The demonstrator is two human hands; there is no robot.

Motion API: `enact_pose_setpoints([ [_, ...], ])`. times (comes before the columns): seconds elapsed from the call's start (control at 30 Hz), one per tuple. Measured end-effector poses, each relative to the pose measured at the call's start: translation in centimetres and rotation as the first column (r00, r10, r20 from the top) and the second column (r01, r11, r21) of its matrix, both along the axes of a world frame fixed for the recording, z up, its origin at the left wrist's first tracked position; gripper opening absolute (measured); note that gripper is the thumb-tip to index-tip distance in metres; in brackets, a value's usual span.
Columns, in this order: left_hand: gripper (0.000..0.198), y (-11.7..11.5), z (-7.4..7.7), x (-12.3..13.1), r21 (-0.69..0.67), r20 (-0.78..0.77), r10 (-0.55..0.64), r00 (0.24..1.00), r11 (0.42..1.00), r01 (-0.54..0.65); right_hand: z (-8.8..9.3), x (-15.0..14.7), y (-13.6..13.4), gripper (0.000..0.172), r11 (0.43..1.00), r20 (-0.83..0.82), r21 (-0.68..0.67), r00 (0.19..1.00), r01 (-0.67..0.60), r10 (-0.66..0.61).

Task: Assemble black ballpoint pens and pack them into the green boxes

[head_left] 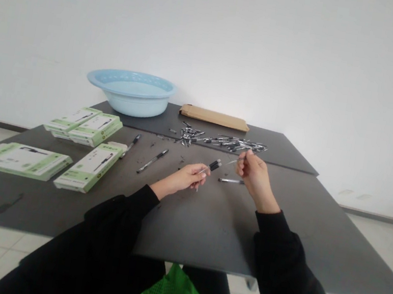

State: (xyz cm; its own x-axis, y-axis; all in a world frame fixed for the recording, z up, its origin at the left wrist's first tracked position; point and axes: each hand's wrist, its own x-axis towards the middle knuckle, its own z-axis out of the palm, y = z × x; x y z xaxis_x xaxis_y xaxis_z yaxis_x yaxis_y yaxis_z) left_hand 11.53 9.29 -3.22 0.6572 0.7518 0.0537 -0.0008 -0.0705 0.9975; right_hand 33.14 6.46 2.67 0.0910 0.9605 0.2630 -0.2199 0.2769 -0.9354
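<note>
My left hand is closed around the clear barrel of a pen whose black grip points up to the right; whether it is one pen or two cannot be made out. My right hand pinches a thin, refill-like stick, its tip angled toward that black end with a small gap between them. Below the right hand, a pen lies on the dark table. Two capped pens, one nearer and one farther left, lie left of my hands.
Beyond my hands are a pile of pens and small black-and-clear pen parts. A flat cardboard piece and a light blue basin stand behind. Several green-and-white pen boxes occupy the left. A wall rises behind the table.
</note>
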Motion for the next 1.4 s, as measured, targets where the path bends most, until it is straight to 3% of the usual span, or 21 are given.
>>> enact_pose_setpoints([
  [0.2, 0.024, -0.1, -0.1, 0.1, -0.039, 0.009, -0.014, 1.000, 0.999, 0.014, -0.7, -0.4, 0.1, 0.044, 0.993, 0.151, 0.066, 0.983, 0.093, -0.102],
  [0.47, 0.023, 0.1, -0.2, 0.1, -0.068, 0.012, -0.027, 1.000, 0.997, 0.028, -0.8, -0.2, 0.2, 0.046, 0.991, 0.165, 0.072, 0.978, 0.116, -0.127],
  [0.67, 0.022, -0.1, -0.2, 0.0, -0.071, 0.010, -0.045, 0.999, 0.996, 0.046, -1.2, -0.5, 0.2, 0.047, 0.995, 0.265, 0.061, 0.960, 0.082, -0.095],
  [0.83, 0.024, -0.3, 0.6, 0.0, -0.105, 0.068, -0.033, 0.997, 0.994, 0.040, -1.3, -1.3, -0.2, 0.046, 0.996, 0.446, 0.010, 0.892, -0.085, 0.071],
  [0.9, 0.022, 0.0, 1.5, -0.7, -0.121, 0.121, 0.036, 0.992, 0.992, -0.021, -1.4, -0.9, 0.0, 0.043, 0.997, 0.430, 0.034, 0.902, -0.072, 0.051],
  [0.97, 0.019, 0.6, 2.8, -2.1, -0.099, 0.189, 0.172, 0.967, 0.983, -0.155, -1.6, 0.1, 0.8, 0.042, 0.998, 0.387, 0.059, 0.922, 0.014, -0.036],
  [1.07, 0.019, 2.0, 4.5, -5.3, -0.086, 0.303, 0.411, 0.860, 0.910, -0.405, -2.3, 3.0, 2.8, 0.030, 0.991, 0.419, 0.054, 0.897, 0.126, -0.137],
  [1.17, 0.022, 3.2, 4.7, -8.4, -0.079, 0.295, 0.489, 0.821, 0.869, -0.489, -3.4, 6.9, 5.7, 0.025, 0.973, 0.629, 0.045, 0.750, 0.225, -0.203],
  [1.2, 0.023, 3.5, 4.5, -9.1, -0.080, 0.264, 0.515, 0.815, 0.854, -0.514, -3.7, 8.2, 6.7, 0.026, 0.964, 0.723, 0.054, 0.656, 0.259, -0.217],
  [1.27, 0.027, 3.7, 4.0, -9.9, -0.083, 0.212, 0.558, 0.802, 0.828, -0.555, -4.1, 10.8, 8.7, 0.034, 0.943, 0.902, 0.114, 0.364, 0.313, -0.230],
  [1.33, 0.030, 3.6, 3.7, -10.0, -0.088, 0.177, 0.582, 0.794, 0.812, -0.576, -4.1, 13.1, 10.6, 0.041, 0.931, 0.940, 0.153, 0.243, 0.331, -0.241],
  [1.4, 0.031, 3.2, 4.0, -9.7, -0.091, 0.153, 0.590, 0.793, 0.807, -0.583, -3.7, 15.0, 12.3, 0.041, 0.929, 0.954, 0.171, 0.181, 0.328, -0.239],
])
